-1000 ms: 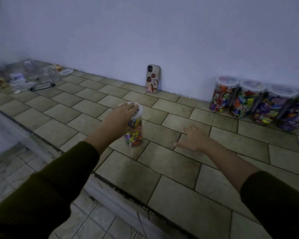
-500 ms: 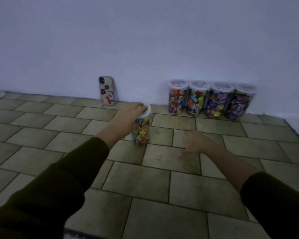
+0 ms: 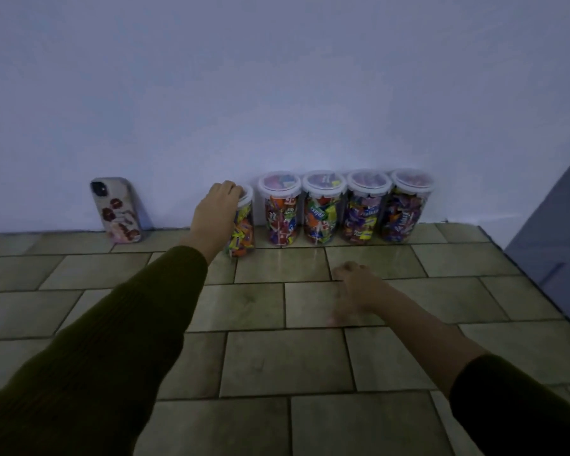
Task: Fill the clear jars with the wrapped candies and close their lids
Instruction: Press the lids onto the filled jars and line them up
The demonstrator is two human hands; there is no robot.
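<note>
Tiled counter (image 3: pixel 277 357) runs up to a plain pale wall (image 3: pixel 277 77), light is dim. A phone (image 3: pixel 117 210) leans on the wall at the left. Against the wall stands a row of four jars (image 3: pixel 321 212), all full of wrapped candies and all lidded, touching or near enough side by side. The left hand (image 3: pixel 216 215) grips a fifth jar (image 3: pixel 244 228) from above, fingers curled over its white lid (image 3: pixel 247 196), so that lid reads as on. This jar is also full and sits just beside the left end of the row, close to the wall. We cannot tell whether its base is down on the tile (the hand and wrist cover most of it). The right hand (image 3: pixel 356 291) is well apart from the jars, low over the counter, and holds nothing. Its fingers look loosely bent, but blur hides the detail and any contact with the tile. Our read: this is the parking step for jar five, fill and close done. Next move calls for seating the base flat in line with the row, then loosening the fingers and lifting straight up, so the jar neither tips nor knocks its neighbour. We see no unfilled jar or loose candy here.
</note>
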